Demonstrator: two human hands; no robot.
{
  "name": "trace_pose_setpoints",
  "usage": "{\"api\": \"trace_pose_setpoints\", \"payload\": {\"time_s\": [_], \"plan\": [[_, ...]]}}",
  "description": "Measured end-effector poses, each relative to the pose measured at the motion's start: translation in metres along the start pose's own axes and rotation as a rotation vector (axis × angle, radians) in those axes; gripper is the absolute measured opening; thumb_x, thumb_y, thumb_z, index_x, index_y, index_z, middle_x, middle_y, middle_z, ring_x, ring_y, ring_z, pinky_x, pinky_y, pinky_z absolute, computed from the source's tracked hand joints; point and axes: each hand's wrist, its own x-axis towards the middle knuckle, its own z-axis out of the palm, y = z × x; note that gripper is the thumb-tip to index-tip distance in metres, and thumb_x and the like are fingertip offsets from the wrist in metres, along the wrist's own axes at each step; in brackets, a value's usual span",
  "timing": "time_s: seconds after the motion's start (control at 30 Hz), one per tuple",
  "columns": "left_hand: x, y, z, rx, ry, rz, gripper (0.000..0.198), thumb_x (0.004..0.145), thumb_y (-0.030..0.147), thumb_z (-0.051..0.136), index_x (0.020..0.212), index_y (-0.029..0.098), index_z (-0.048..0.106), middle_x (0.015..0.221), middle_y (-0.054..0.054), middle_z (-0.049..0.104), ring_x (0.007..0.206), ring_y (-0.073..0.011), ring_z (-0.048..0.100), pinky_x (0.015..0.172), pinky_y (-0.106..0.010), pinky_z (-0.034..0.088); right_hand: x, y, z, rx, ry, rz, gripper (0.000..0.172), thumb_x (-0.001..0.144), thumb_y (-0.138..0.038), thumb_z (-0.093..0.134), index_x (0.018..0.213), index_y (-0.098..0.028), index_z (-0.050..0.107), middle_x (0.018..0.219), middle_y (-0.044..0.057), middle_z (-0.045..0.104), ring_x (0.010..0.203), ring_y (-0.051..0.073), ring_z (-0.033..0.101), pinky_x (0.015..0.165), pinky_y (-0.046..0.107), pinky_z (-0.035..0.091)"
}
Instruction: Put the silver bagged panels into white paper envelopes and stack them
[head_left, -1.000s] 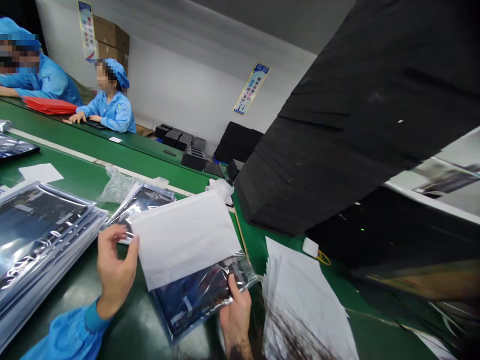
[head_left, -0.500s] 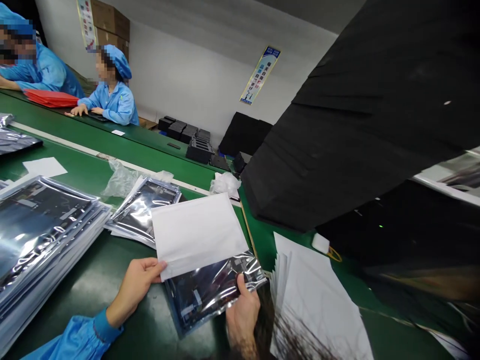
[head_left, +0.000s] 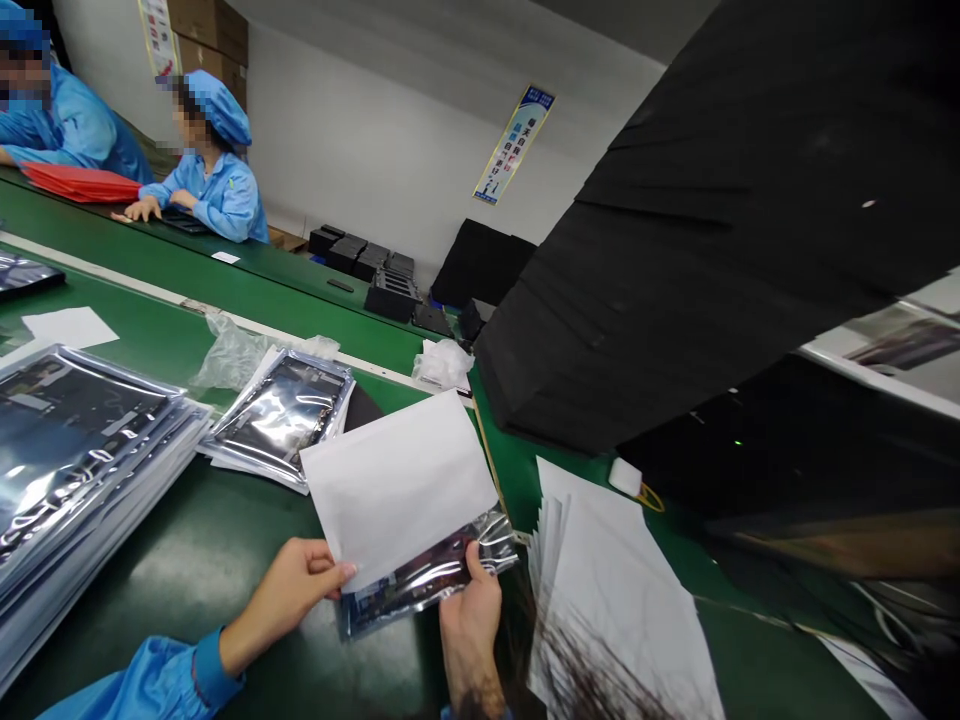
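My left hand (head_left: 289,592) pinches the lower left corner of a white paper sheet (head_left: 397,482) that lies over a shiny silver anti-static bag (head_left: 427,578) with a dark part inside. My right hand (head_left: 469,622) grips the bag's lower right edge, thumb on top. Bag and sheet are held together just above the green table (head_left: 187,545). A small pile of similar silver bags (head_left: 281,410) lies just behind them.
A tall stack of silver bags (head_left: 67,450) fills the left. A fanned pile of white sheets (head_left: 611,590) lies at my right. A big black foam stack (head_left: 675,260) looms at the right. Two people in blue sit across the far table; black trays (head_left: 375,275) stand on the floor.
My left hand dropped from the sheet's upper left edge to its lower left corner. The white sheet has slid down, so it covers more of the bag.
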Motion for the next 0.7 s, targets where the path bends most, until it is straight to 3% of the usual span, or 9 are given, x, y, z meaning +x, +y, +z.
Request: {"api": "trace_pose_setpoints", "payload": {"time_s": [0.13, 0.23, 0.33, 0.47, 0.57, 0.7], "plan": [[0.000, 0.011, -0.006, -0.144, 0.039, 0.120, 0.052, 0.063, 0.053, 0.094, 0.103, 0.021, 0.084, 0.109, -0.011, 0.085, 0.104, -0.0310, 0.078, 0.101, -0.040, 0.060, -0.007, 0.001, 0.003, -0.016, -0.077, 0.013, 0.029, 0.069, -0.046, 0.088, 0.088, -0.027, 0.077, 0.079, -0.003, 0.082, 0.077, 0.021, 0.078, 0.072, 0.035, 0.066], [-0.002, 0.016, -0.007, -0.239, 0.095, 0.145, 0.047, 0.069, 0.047, 0.092, 0.107, 0.021, 0.083, 0.108, -0.011, 0.085, 0.101, -0.0313, 0.080, 0.099, -0.041, 0.062, -0.013, 0.004, 0.007, -0.046, -0.131, 0.015, 0.027, 0.073, -0.047, 0.086, 0.092, -0.028, 0.078, 0.083, -0.003, 0.083, 0.077, 0.021, 0.078, 0.072, 0.036, 0.066], [-0.004, 0.022, -0.013, -0.213, 0.147, 0.156, 0.045, 0.070, 0.050, 0.091, 0.101, 0.018, 0.085, 0.099, -0.011, 0.086, 0.092, -0.0319, 0.081, 0.094, -0.042, 0.065, -0.016, 0.002, 0.012, -0.085, -0.211, 0.018, 0.027, 0.077, -0.048, 0.083, 0.097, -0.030, 0.078, 0.091, -0.002, 0.085, 0.088, 0.022, 0.079, 0.082, 0.038, 0.066], [-0.009, 0.039, -0.034, -0.040, 0.288, 0.265, 0.046, 0.069, 0.051, 0.089, 0.100, 0.017, 0.085, 0.095, -0.010, 0.087, 0.085, -0.0292, 0.081, 0.088, -0.039, 0.066, -0.010, -0.013, 0.016, -0.141, -0.330, -0.021, 0.032, 0.076, -0.045, 0.083, 0.104, -0.030, 0.079, 0.110, 0.003, 0.084, 0.106, 0.025, 0.077, 0.098, 0.045, 0.061], [-0.014, 0.055, -0.054, 0.240, 0.438, 0.380, 0.038, 0.069, 0.048, 0.086, 0.092, 0.018, 0.086, 0.084, -0.008, 0.086, 0.075, -0.0256, 0.079, 0.073, -0.030, 0.064, -0.002, -0.028, 0.012, -0.194, -0.353, -0.150, 0.042, 0.080, -0.048, 0.080, 0.117, -0.028, 0.076, 0.126, 0.009, 0.080, 0.119, 0.027, 0.072, 0.107, 0.050, 0.055], [-0.018, 0.067, -0.069, 0.544, 0.472, 0.497, 0.030, 0.072, 0.048, 0.079, 0.076, 0.019, 0.086, 0.066, -0.002, 0.081, 0.056, -0.0182, 0.070, 0.053, -0.021, 0.053, 0.005, -0.032, 0.005, -0.369, -0.319, -0.334, 0.054, 0.081, -0.056, 0.077, 0.123, -0.022, 0.076, 0.126, 0.015, 0.080, 0.116, 0.030, 0.073, 0.107, 0.055, 0.054]]}}
